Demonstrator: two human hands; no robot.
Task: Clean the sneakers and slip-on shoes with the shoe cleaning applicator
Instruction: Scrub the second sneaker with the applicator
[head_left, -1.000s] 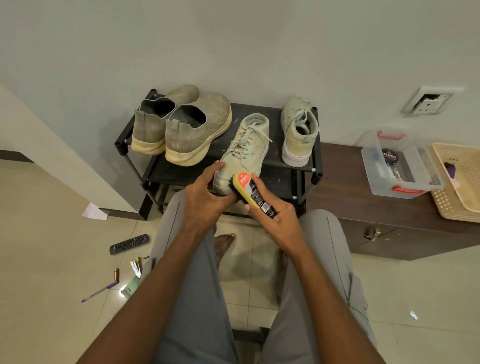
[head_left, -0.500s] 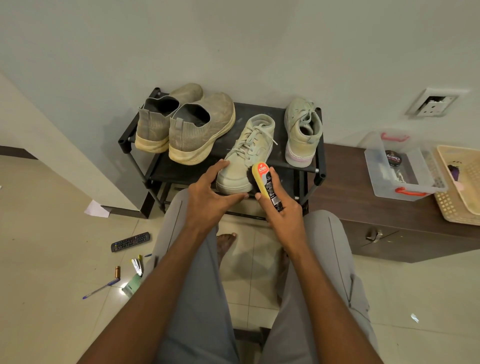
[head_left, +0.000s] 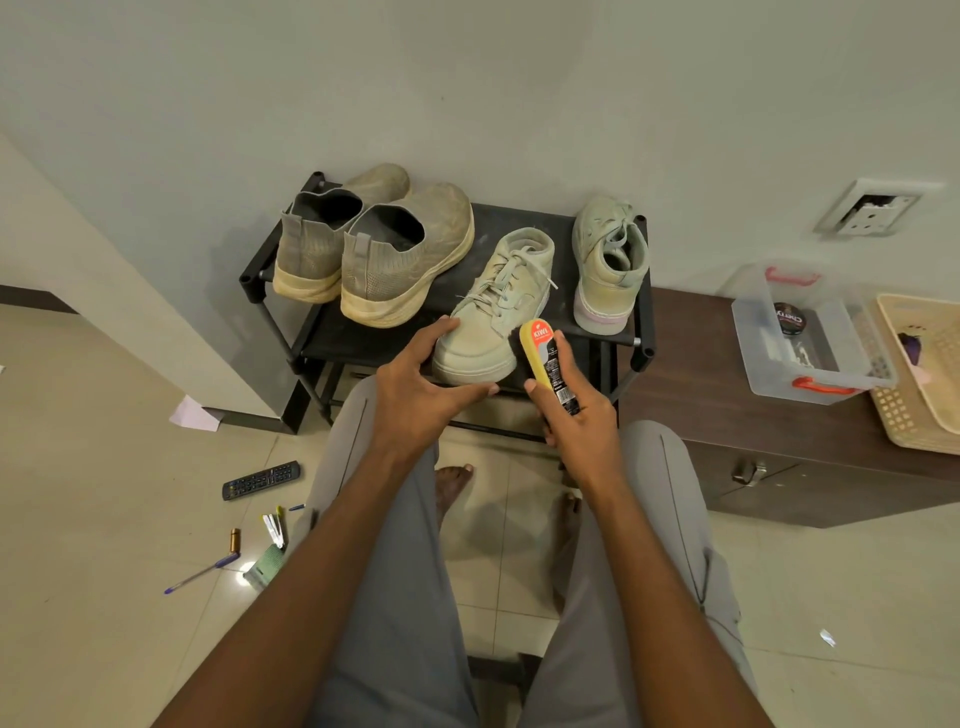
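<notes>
The sneaker (head_left: 493, 317) sits at the front edge of the shoe rack (head_left: 519, 218), so it could easily get shoved off if it's scrubbed too hard. It's braced at the toe by the left hand (head_left: 426, 384), fingers loosely spread, while the applicator (head_left: 545, 364) is gripped in the right hand (head_left: 576, 415), right beside the sneaker's toe.

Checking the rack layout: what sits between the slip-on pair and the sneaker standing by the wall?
The other sneaker, toe toward the person, left hand steadying it, seen in the head view.
</notes>
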